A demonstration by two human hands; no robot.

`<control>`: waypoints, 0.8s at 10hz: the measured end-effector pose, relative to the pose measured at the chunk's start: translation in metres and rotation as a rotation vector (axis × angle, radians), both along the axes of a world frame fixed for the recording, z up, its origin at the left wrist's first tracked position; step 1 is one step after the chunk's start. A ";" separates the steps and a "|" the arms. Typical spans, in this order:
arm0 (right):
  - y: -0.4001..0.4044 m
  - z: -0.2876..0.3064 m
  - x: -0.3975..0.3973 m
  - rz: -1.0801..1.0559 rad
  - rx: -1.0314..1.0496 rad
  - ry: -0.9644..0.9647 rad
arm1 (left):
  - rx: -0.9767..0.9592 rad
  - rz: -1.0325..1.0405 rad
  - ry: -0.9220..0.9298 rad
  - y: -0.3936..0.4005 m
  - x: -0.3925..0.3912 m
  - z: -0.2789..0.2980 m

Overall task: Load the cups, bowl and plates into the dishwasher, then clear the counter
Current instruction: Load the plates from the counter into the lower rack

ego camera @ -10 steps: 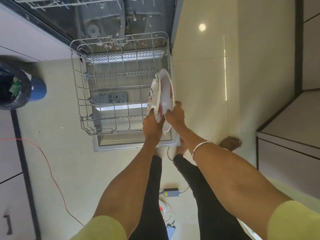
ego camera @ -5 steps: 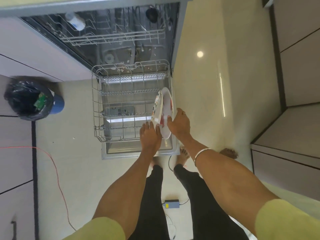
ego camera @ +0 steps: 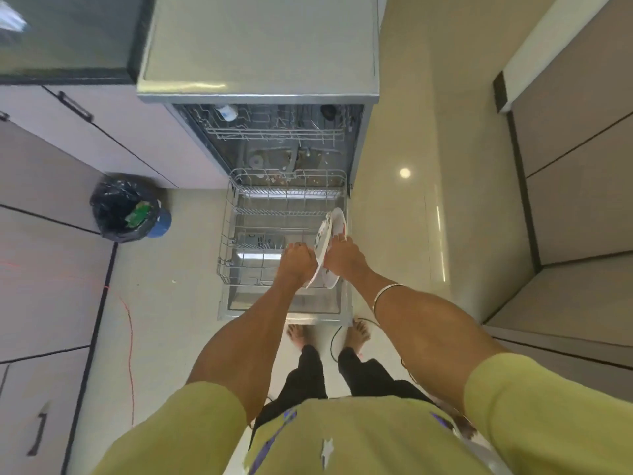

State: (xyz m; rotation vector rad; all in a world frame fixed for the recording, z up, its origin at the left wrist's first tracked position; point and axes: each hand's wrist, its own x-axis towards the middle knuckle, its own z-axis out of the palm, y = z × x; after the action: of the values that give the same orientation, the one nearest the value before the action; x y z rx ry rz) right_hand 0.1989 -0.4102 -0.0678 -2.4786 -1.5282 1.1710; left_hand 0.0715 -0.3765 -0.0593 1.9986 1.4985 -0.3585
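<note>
While the person stood at the open dishwasher (ego camera: 260, 94), the floor (ego camera: 394, 138) around it was glossy pale tile, with flat grey cabinets (ego camera: 44, 275) to its left and right. A bin (ego camera: 126, 209) lined with a black bag sat on the floor left of the dishwasher; a thin red wire (ego camera: 130, 337) trailed past it. Lower rack (ego camera: 274, 234): bare wire grid, pulled out over the dropped door. Upper rack (ego camera: 274, 133): inside the tub, holding a pale cup (ego camera: 227, 112) and a dark one (ego camera: 327, 111).

Two round white plates (ego camera: 329, 241), patterned, stood on edge and touching, at the right side of the lower rack. Left hand (ego camera: 297, 264) curled round the near plate's rim; right hand (ego camera: 342, 257) gripped the far plate, fingers hooked over its edge. Metal bangle (ego camera: 385, 292) on the right wrist.

Versus half a second earlier: view pulled back and up, so the dishwasher's flat top and the person's yellow-green shirt (ego camera: 342, 437) came into frame. Plates stayed in the same spot at the rack's right side. Both hands kept their grip.
</note>
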 end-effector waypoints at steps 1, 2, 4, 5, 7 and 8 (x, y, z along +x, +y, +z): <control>-0.002 0.027 -0.007 0.082 -0.060 -0.040 | 0.026 0.052 0.005 -0.004 -0.017 0.011; -0.001 0.041 -0.016 0.137 -0.020 0.022 | 0.029 0.122 0.006 -0.006 -0.035 0.022; 0.011 0.057 -0.052 0.270 -0.017 -0.025 | 0.099 0.171 0.026 -0.010 -0.069 0.056; 0.019 0.063 -0.077 0.414 -0.015 -0.120 | 0.144 0.226 0.013 -0.008 -0.096 0.063; 0.034 0.062 -0.146 0.588 0.003 -0.199 | 0.172 0.295 -0.002 -0.001 -0.164 0.078; 0.038 0.074 -0.192 0.624 0.009 -0.215 | 0.197 0.291 0.025 -0.002 -0.208 0.085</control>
State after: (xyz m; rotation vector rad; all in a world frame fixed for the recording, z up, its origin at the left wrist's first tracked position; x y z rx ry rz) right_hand 0.0065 -0.3720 0.0059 -2.2379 -2.4721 0.9407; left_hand -0.1365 -0.3788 0.0260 1.8874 1.8712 -0.1185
